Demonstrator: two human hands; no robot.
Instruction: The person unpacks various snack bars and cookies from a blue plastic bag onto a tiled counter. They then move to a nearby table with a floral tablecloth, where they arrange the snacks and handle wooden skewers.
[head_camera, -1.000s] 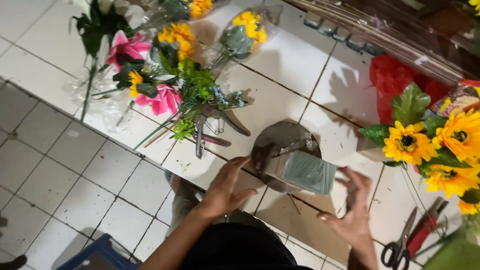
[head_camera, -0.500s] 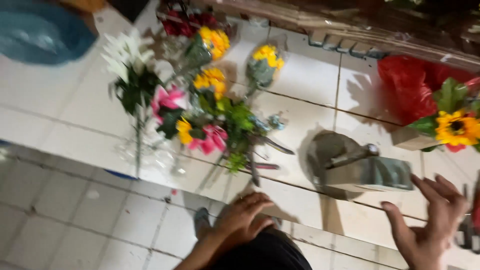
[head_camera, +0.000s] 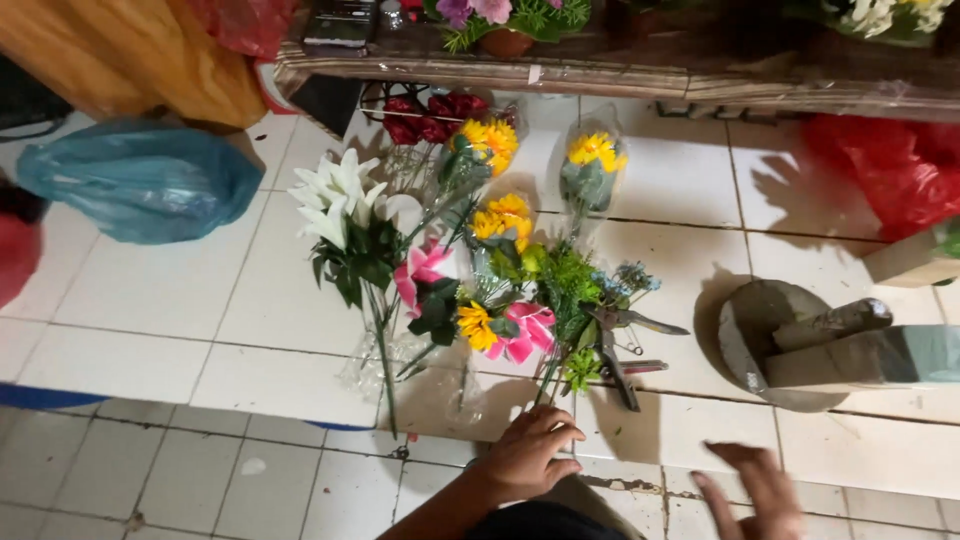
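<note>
My left hand (head_camera: 532, 452) rests on the front edge of the white tiled platform (head_camera: 150, 300), fingers curled, holding nothing, just below the stems of a pile of artificial flowers (head_camera: 470, 290). The pile has white lilies (head_camera: 340, 195), pink lilies (head_camera: 520, 332), yellow blooms (head_camera: 490, 140) and dark red roses (head_camera: 430, 115). Pruning shears (head_camera: 615, 350) lie against the stems to the right. My right hand (head_camera: 755, 490) hovers blurred and spread, empty, in front of a grey stone-like container with green floral foam (head_camera: 840, 345).
A blue plastic bag (head_camera: 140, 180) sits at the left, an orange bag (head_camera: 170, 50) behind it. A red plastic bag (head_camera: 890, 165) lies at the far right. A wooden shelf (head_camera: 600, 80) with potted flowers runs along the back. Tiled floor lies below the platform.
The view has swung left, bringing the flower pile to the middle and the container to the right edge. My left hand came down on the platform edge; my right hand dropped lower.
</note>
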